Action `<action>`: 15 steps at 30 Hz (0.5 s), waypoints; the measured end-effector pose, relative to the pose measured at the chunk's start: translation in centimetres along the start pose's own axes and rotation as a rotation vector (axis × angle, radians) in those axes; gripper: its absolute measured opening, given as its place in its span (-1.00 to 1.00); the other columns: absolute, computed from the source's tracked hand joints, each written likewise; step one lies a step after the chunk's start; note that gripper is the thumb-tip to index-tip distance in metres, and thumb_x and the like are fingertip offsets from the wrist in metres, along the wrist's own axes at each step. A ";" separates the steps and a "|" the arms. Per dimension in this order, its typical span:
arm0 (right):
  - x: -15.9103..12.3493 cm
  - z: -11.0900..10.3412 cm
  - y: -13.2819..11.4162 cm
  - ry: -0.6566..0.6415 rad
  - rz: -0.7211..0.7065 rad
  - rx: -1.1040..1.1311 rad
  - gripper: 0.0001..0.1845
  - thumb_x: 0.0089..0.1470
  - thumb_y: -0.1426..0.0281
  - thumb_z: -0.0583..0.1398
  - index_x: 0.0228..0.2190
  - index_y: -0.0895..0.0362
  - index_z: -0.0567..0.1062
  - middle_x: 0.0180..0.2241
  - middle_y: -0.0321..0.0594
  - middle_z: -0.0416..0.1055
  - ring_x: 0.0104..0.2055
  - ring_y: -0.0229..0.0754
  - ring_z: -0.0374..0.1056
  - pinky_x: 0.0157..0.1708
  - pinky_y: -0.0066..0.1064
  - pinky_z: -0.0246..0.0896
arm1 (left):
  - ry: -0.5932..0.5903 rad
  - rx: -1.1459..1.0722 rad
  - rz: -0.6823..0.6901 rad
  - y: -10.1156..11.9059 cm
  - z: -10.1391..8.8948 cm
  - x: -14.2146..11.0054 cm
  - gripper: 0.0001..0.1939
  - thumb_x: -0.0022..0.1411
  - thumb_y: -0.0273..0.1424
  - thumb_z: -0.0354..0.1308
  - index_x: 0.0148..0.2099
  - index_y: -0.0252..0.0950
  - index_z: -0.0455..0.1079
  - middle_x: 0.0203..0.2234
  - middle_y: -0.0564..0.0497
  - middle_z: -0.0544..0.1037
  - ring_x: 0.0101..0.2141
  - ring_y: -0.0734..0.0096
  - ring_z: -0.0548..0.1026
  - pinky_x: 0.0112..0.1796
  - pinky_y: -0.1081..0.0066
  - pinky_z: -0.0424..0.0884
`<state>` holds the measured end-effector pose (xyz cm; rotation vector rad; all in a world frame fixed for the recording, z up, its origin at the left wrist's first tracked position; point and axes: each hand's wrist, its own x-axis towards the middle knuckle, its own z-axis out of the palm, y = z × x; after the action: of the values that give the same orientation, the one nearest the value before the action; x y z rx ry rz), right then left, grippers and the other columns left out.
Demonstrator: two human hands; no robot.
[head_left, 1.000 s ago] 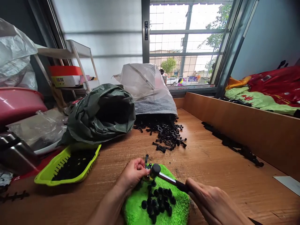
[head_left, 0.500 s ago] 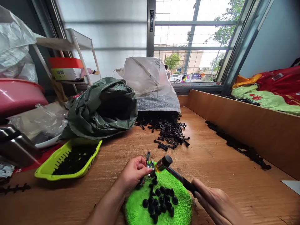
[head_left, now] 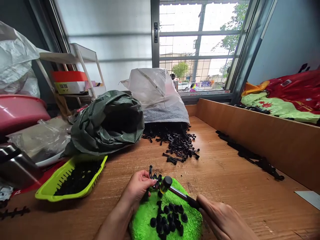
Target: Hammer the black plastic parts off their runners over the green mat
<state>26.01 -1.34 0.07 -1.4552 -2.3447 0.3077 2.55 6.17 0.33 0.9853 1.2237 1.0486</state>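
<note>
My left hand (head_left: 140,183) pinches a small black plastic part (head_left: 154,176) over the far left edge of a fuzzy green pad (head_left: 186,216). One arm of that part sticks up past my fingertips. In my right hand (head_left: 217,213) is a small mallet (head_left: 183,194), gripped by its dark handle. Its head, black on top with a yellow face below, stands just right of the black part; whether they touch I cannot tell. Several round black caps with stems (head_left: 170,218) lie loose on the pad, nearest to me.
Black parts (head_left: 178,143) spill from a white sack (head_left: 160,96) at the back. A dark green bag (head_left: 107,123) gapes beside it. To the left stands a yellow-green basket (head_left: 50,193) of black pieces. A wooden board (head_left: 250,126) edges the right side, with black strips (head_left: 250,155) along it.
The mallet head has shifted left and slightly down beside the black part. Both hands sit a little further left in view, and the whole scene has shifted slightly as the camera moved.
</note>
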 end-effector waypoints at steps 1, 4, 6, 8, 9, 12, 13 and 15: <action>0.1 0.0 0.1 0.001 0.008 -0.009 -0.69 0.25 0.29 -0.23 -0.41 0.04 0.20 -0.55 -0.29 0.34 -0.52 -0.09 0.30 -0.55 -0.36 0.05 | 0.009 0.005 -0.002 0.0 0.1 0.1 -0.68 -0.31 -0.39 0.29 -0.56 -0.28 0.15 -0.79 0.14 0.40 -0.77 0.65 0.19 -0.74 0.62 0.09; 0.3 0.0 0.3 0.000 0.008 -0.030 -0.72 0.22 0.35 -0.21 -0.42 0.04 0.20 -0.54 -0.27 0.34 -0.52 -0.08 0.30 -0.55 -0.36 0.04 | 0.036 0.009 0.000 -0.1 0.3 0.3 -0.66 -0.34 -0.35 0.29 -0.57 -0.26 0.15 -0.77 0.08 0.45 -0.74 0.58 0.26 -0.75 0.61 0.08; 0.4 0.0 0.3 -0.005 -0.011 -0.040 -0.74 0.19 0.38 -0.19 -0.40 0.05 0.23 -0.52 -0.25 0.37 -0.49 -0.08 0.32 -0.54 -0.37 0.06 | 0.046 0.002 0.007 -0.2 0.4 0.4 -0.65 -0.35 -0.33 0.29 -0.57 -0.25 0.14 -0.77 0.07 0.45 -0.75 0.58 0.25 -0.75 0.61 0.08; 0.4 0.1 0.2 -0.015 -0.022 -0.059 -0.73 0.16 0.42 -0.18 -0.37 0.06 0.27 -0.53 -0.23 0.39 -0.50 -0.07 0.34 -0.54 -0.38 0.07 | 0.045 -0.007 0.011 -0.2 0.5 0.4 -0.64 -0.37 -0.32 0.30 -0.58 -0.25 0.13 -0.78 0.07 0.45 -0.76 0.58 0.25 -0.75 0.60 0.08; 0.4 0.2 0.2 -0.022 -0.019 -0.074 -0.72 0.15 0.44 -0.19 -0.35 0.08 0.29 -0.54 -0.21 0.39 -0.50 -0.05 0.34 -0.55 -0.37 0.07 | 0.041 -0.013 0.011 -0.2 0.4 0.4 -0.63 -0.38 -0.32 0.31 -0.58 -0.26 0.14 -0.78 0.06 0.46 -0.76 0.57 0.25 -0.75 0.60 0.08; 0.7 0.3 0.1 -0.054 -0.001 -0.114 -0.66 0.11 0.48 -0.20 -0.32 0.13 0.33 -0.57 -0.15 0.37 -0.55 0.00 0.32 -0.59 -0.34 0.04 | 0.040 -0.049 0.021 -0.1 0.2 0.1 -0.64 -0.37 -0.32 0.33 -0.56 -0.28 0.18 -0.75 0.04 0.47 -0.75 0.59 0.25 -0.74 0.60 0.08; 0.8 0.4 0.0 -0.067 0.002 -0.117 -0.65 0.11 0.47 -0.20 -0.31 0.14 0.34 -0.56 -0.14 0.37 -0.54 0.01 0.32 -0.59 -0.34 0.04 | 0.048 -0.068 0.034 -0.1 0.0 -0.1 -0.64 -0.34 -0.30 0.32 -0.54 -0.29 0.20 -0.72 0.04 0.48 -0.74 0.61 0.25 -0.73 0.61 0.09; 1.0 0.3 0.0 -0.090 0.002 -0.104 -0.66 0.12 0.46 -0.20 -0.31 0.13 0.35 -0.53 -0.13 0.38 -0.52 0.01 0.33 -0.58 -0.33 0.07 | 0.085 -0.113 0.071 -0.2 -0.5 -0.4 -0.65 -0.26 -0.27 0.31 -0.47 -0.30 0.23 -0.64 0.07 0.51 -0.70 0.64 0.28 -0.68 0.62 0.12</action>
<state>25.45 -0.46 -0.04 -1.5215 -2.4642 0.2604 2.06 5.74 0.23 0.9099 1.1922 1.2126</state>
